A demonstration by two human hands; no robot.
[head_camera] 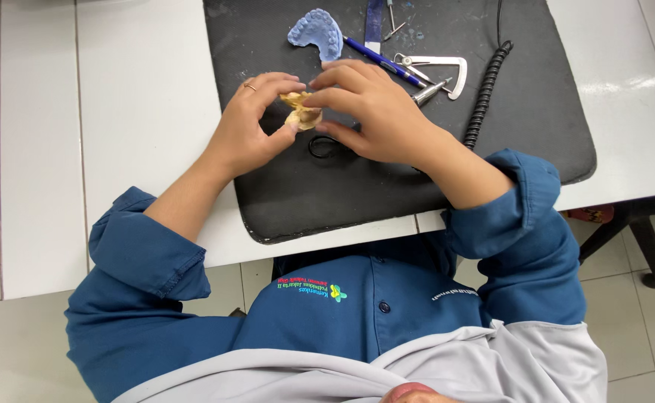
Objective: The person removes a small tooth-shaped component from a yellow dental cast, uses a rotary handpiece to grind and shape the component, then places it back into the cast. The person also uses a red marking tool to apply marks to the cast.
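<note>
My left hand (249,127), with a ring on one finger, and my right hand (376,112) meet over a black mat (297,194). Between their fingertips they pinch a small yellowish dental cast (301,110), held just above the mat. Fingers hide much of the cast. Both sleeves are blue. A small black loop (321,147) lies on the mat just under my hands.
A blue dental cast (316,33) lies on the mat beyond my hands. To its right lie a blue pen (383,61), a white caliper-like tool (447,71), a metal-tipped handpiece (430,92) and a black coiled cord (486,93). The mat rests on a white table (118,112).
</note>
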